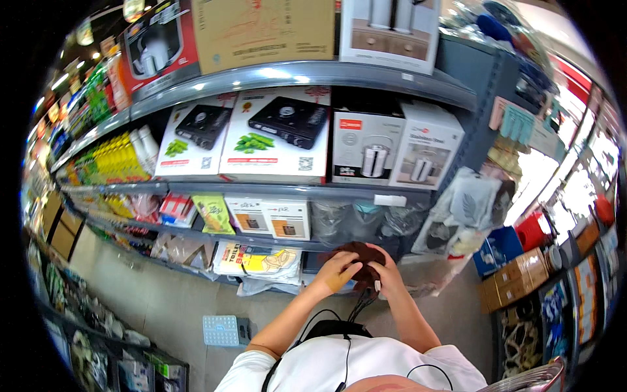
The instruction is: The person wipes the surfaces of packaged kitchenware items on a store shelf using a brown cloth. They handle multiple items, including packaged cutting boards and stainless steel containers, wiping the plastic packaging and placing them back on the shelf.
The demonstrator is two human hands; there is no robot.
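Note:
My left hand and my right hand are closed on a dark brown, crumpled cloth-like item, held in front of my body at the height of the lower shelf. My left fingers curl over its left part and my right fingers grip its right side. Dark cables hang just below it. Behind my hands are wrapped grey bowl-like goods and a flat yellow-and-white package.
A grey shelving unit holds boxed stoves and kettle boxes. A blue stool is on the floor at lower left. Goods racks line the left; cartons and racks stand at the right.

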